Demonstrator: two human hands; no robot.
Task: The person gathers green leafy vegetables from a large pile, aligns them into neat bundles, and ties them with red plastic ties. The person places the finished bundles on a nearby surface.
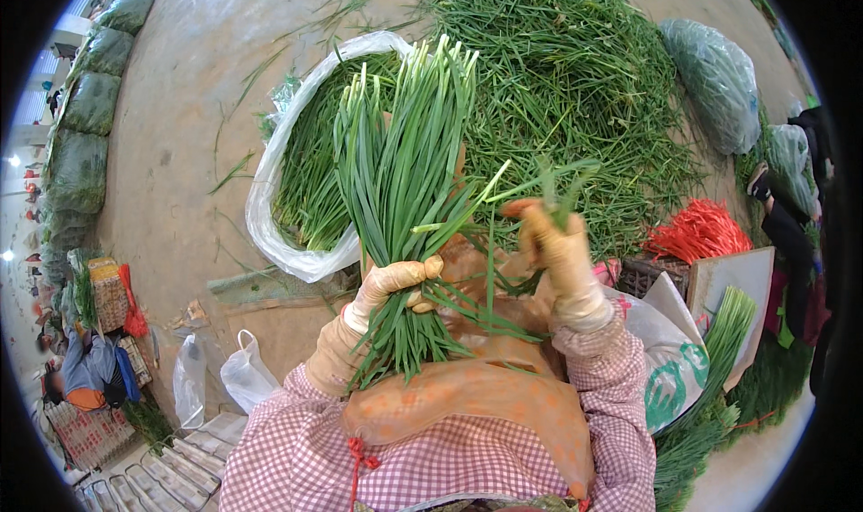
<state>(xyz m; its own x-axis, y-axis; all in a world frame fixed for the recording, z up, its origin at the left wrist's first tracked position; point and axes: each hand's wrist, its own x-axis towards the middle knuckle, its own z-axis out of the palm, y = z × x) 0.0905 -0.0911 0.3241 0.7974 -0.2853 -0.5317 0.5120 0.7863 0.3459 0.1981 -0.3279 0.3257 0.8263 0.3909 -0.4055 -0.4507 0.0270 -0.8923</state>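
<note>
A thick bunch of garlic chives stands before me, pale cut ends up. My gloved left hand is closed around it low down, with the leafy tips hanging over my orange-patterned apron. A few stalks stick out sideways from the bunch on its right. To the right, my gloved right hand is raised and blurred. Some loose green leaves show at its fingers, and the blur hides how firmly they are held. Behind the bunch sits a clear plastic bag lined with more chives.
A large heap of loose green leaves lies ahead on the floor. At right are red plastic ties, a white board and chive bundles. Filled bags line the left, with a seated person below. Another person's leg shows at right.
</note>
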